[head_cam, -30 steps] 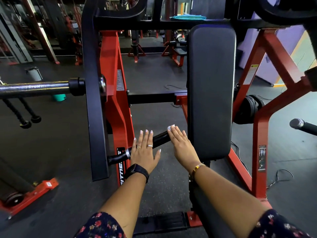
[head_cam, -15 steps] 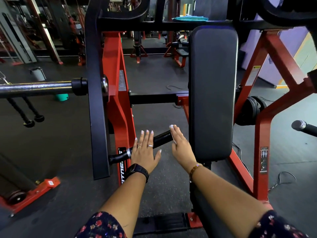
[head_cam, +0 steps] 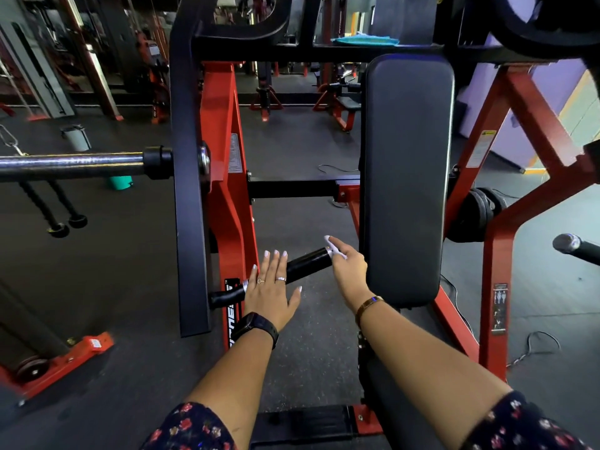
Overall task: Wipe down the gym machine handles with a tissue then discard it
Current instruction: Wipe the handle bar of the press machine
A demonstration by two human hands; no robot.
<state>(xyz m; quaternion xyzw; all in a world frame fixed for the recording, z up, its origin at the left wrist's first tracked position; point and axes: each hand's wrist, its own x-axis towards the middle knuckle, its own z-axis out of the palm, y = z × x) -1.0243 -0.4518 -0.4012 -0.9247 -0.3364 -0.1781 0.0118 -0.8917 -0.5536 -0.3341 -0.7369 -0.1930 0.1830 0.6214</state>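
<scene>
Dark rubber floor (head_cam: 292, 151), lilac wall (head_cam: 548, 89) at rt, red bench (head_cam: 342, 107) in bkgd, dim light.

A red frame (head_cam: 227, 190) carries a matte black pad (head_cam: 406, 177) and a glossy black handle (head_cam: 306, 263) with a silver collar. Dark navy sleeves (head_cam: 191, 427) bear a red and pink flower print. The watch (head_cam: 256, 326) is black, the bracelet (head_cam: 368, 303) gold. The left hand (head_cam: 271, 293) shows pale, whitish nails and silver rings. A chrome bar (head_cam: 71, 164) ends in a black collar. A teal cloth (head_cam: 367, 40) lies on the black crossbeam (head_cam: 292, 53). The floor (head_cam: 311, 345) is dark grey with pale flecks. The wall (head_cam: 558, 86) is lilac with a yellow stripe.
</scene>
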